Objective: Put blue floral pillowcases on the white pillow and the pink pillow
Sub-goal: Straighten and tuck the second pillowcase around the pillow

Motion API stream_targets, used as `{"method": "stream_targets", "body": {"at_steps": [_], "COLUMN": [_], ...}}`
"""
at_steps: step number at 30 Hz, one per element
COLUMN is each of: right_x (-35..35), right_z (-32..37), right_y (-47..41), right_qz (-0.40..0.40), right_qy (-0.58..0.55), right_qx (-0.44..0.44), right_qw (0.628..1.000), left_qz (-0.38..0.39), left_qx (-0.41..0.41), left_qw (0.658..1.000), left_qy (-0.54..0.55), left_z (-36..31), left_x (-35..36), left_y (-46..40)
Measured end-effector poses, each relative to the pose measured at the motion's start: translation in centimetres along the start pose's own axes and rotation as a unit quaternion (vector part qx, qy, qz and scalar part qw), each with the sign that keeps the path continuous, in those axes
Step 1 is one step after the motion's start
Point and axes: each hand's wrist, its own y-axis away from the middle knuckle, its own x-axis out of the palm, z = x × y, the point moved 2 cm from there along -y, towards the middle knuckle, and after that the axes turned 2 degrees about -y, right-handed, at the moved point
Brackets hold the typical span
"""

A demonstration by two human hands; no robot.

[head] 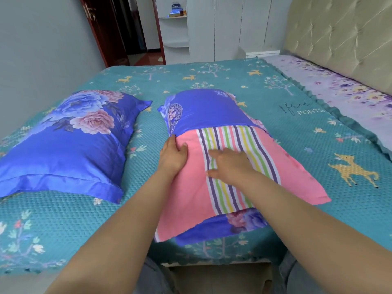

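The pink pillow (297,166), with a band of coloured stripes, lies in the middle of the bed. A blue floral pillowcase (212,111) covers its far half, and a blue flap sticks out under its near end. My left hand (172,154) grips the pillow's left edge, just below the pillowcase opening. My right hand (230,165) rests flat on the striped band, fingers spread. To the left lies another pillow (70,145) fully inside a blue floral case with pink and blue peonies.
Both pillows lie on a teal bedspread (318,209) with deer and trees. A purple floral sheet (339,85) and a padded beige headboard (343,39) are at the right. White wardrobes (233,26) and a dark red door (101,30) stand beyond the bed.
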Motion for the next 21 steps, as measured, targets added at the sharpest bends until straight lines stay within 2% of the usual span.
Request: {"method": "stream_targets", "body": {"at_steps": [2, 6, 9, 12, 14, 16, 19, 21], "right_x": [1.2, 2.8, 4.3, 5.4, 5.5, 5.4, 5.2, 5.0], "right_z": [-0.2, -0.9, -1.3, -1.9, -2.6, -2.7, -1.9, -1.9], "right_y": [-0.1, 0.9, 1.9, 1.3, 0.2, -0.7, -1.2, -1.1], "right_qz": [-0.003, -0.024, -0.034, -0.033, -0.019, -0.007, -0.012, -0.029], "right_qy": [0.004, -0.031, -0.025, -0.022, -0.035, -0.046, -0.037, -0.027], "right_qx": [-0.003, -0.023, -0.034, -0.011, 0.011, 0.018, 0.001, -0.003], "right_qw": [1.0, 0.999, 0.999, 0.999, 0.999, 0.999, 0.999, 0.999], "left_qz": [-0.001, -0.096, -0.174, -0.221, -0.212, -0.177, -0.112, -0.019], "left_qx": [-0.034, -0.055, -0.01, 0.086, 0.151, 0.167, 0.096, 0.049], "left_qw": [0.999, 0.994, 0.985, 0.971, 0.966, 0.968, 0.986, 0.994], "left_qy": [0.015, 0.011, 0.01, 0.042, -0.007, -0.063, -0.072, -0.095], "left_z": [-0.2, -0.3, -0.8, -1.7, -1.3, 0.4, 3.9, 5.7], "left_x": [0.2, 0.1, -0.2, -0.8, -0.6, -0.5, -1.2, -1.2], "left_y": [-2.1, -3.3, -3.1, -1.3, 0.4, 1.9, 3.4, 3.8]}}
